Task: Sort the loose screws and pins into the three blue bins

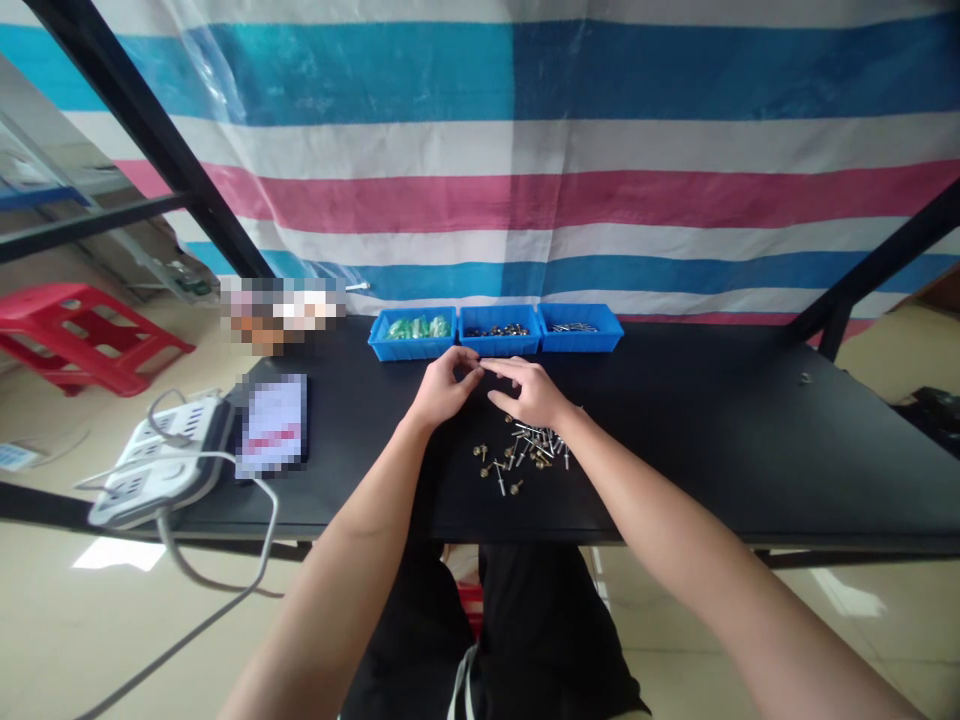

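My left hand (444,388) is just in front of the middle blue bin, its thumb and fingertips closed in a pinch. Whatever it holds, if anything, is too small to make out. My right hand (531,392) reaches in from the other side with fingers stretched out and thumb apart; its fingertips meet those of the left. Below the right hand, partly hidden by it and the wrist, lies a loose pile of silver pop rivets (521,455) mixed with brass-coloured screws (516,488). The middle blue bin (499,345) contains small dark and brassy fasteners.
The left blue bin (412,350) contains green packets; the right blue bin (581,341) contains silver rivets. On the black table (712,430), a white power strip (161,460) with grey cables and a blurred flat object (271,425) lie at left. A red stool (82,335) stands beyond.
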`<state>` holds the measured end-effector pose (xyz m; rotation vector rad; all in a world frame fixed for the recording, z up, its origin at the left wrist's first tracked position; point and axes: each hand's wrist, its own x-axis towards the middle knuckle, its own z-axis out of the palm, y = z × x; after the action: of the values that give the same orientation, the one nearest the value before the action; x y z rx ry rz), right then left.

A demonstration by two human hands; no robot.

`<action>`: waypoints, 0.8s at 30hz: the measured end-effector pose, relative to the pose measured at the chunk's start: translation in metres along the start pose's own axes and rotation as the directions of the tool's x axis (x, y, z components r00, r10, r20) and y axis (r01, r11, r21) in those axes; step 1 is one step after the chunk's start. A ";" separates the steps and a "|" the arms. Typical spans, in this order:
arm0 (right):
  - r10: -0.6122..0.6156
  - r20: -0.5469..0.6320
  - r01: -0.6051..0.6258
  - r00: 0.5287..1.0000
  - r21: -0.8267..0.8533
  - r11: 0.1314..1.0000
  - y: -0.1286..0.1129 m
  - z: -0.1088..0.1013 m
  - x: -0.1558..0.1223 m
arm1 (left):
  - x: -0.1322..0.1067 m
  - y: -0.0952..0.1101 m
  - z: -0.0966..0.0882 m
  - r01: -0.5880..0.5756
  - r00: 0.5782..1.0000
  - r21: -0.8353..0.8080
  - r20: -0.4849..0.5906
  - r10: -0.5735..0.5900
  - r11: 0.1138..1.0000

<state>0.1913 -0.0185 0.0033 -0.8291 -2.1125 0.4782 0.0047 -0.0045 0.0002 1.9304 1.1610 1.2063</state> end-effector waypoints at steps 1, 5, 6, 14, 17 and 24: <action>-0.012 0.009 0.012 1.000 -0.004 1.000 0.000 0.000 0.000 | 0.000 -0.001 0.000 -0.004 1.000 -0.011 -0.005 0.004 1.000; -0.024 0.022 0.025 0.999 -0.043 0.999 0.001 -0.001 0.001 | 0.000 -0.002 0.001 -0.001 1.000 -0.008 0.006 0.002 1.000; -0.020 0.023 0.021 1.000 -0.067 0.998 0.002 -0.001 0.001 | 0.000 -0.001 0.001 0.007 1.000 0.006 0.003 -0.007 1.000; 0.204 -0.080 -0.218 0.976 -0.446 0.868 0.020 -0.008 0.003 | 0.001 0.006 -0.001 0.147 0.981 0.144 -0.146 -0.126 0.979; 0.269 -0.076 -0.270 0.960 -0.509 0.817 0.025 -0.009 0.004 | 0.002 0.006 -0.001 0.159 0.980 0.165 -0.143 -0.136 0.973; 0.307 -0.047 -0.280 0.951 -0.558 0.782 0.024 -0.009 0.007 | 0.002 0.006 -0.002 0.172 0.981 0.206 -0.125 -0.149 0.963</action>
<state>0.2046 0.0043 -0.0010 -1.5138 -2.2014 0.0123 0.0055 -0.0050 0.0070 1.8995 1.5310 1.1496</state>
